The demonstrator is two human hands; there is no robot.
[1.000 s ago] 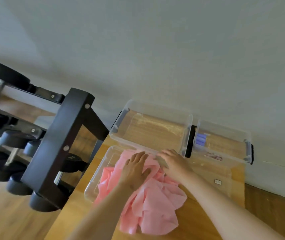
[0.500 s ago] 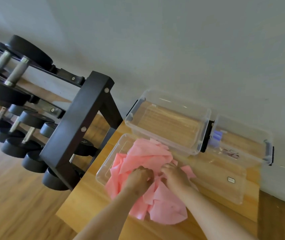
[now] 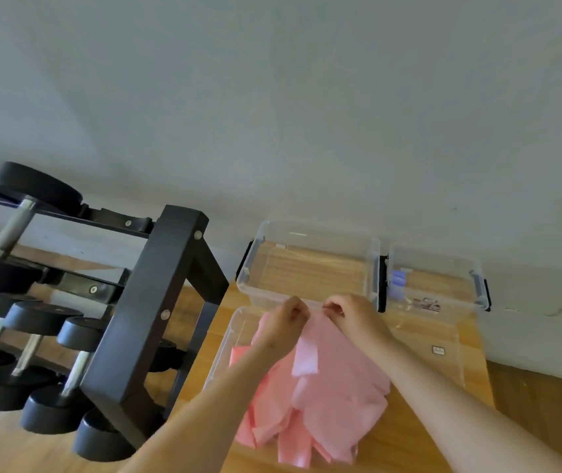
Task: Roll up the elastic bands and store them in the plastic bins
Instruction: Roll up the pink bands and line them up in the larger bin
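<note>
Pink elastic band edge pinched by left hand and right hand over bin rim.

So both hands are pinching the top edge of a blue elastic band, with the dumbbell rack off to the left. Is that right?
Not quite: the elastic band is pink, not blue. The head view shows the left hand and the right hand pinching its top edge, with the dumbbell rack off to the left.
</note>
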